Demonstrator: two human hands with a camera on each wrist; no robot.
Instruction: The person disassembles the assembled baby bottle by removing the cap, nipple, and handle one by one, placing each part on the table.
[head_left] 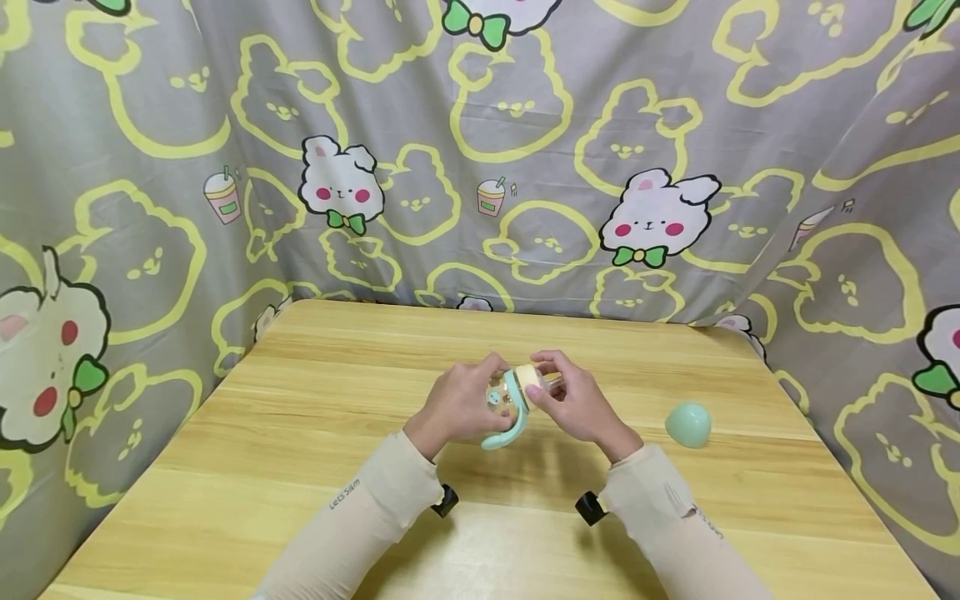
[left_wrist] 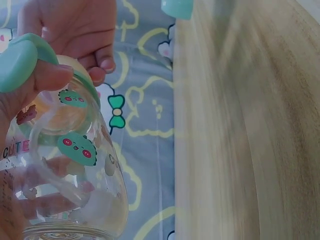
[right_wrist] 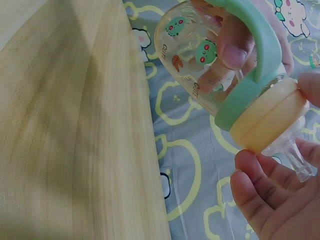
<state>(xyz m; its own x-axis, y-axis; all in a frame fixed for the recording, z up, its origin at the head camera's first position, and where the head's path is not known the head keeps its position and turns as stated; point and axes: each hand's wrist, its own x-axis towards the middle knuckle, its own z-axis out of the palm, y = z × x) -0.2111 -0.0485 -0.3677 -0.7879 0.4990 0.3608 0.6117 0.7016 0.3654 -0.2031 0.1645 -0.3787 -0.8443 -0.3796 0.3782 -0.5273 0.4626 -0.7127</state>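
A clear baby bottle [head_left: 504,393] with cartoon prints, a mint-green handle [head_left: 504,433] and a pale yellow collar [head_left: 529,379] is held sideways just above the wooden table [head_left: 300,433]. My left hand [head_left: 459,406] grips the bottle's body; its fingers [right_wrist: 235,47] show through the glass. My right hand [head_left: 576,406] curls round the yellow collar [right_wrist: 267,117] and the clear teat [right_wrist: 296,157]. In the left wrist view the bottle [left_wrist: 75,165] fills the lower left, with the right hand's fingers [left_wrist: 95,55] above it.
A mint-green domed cap [head_left: 687,423] lies on the table to the right of my hands, apart from them. A grey cloth [head_left: 525,167] printed with rabbits hangs behind and on both sides of the table.
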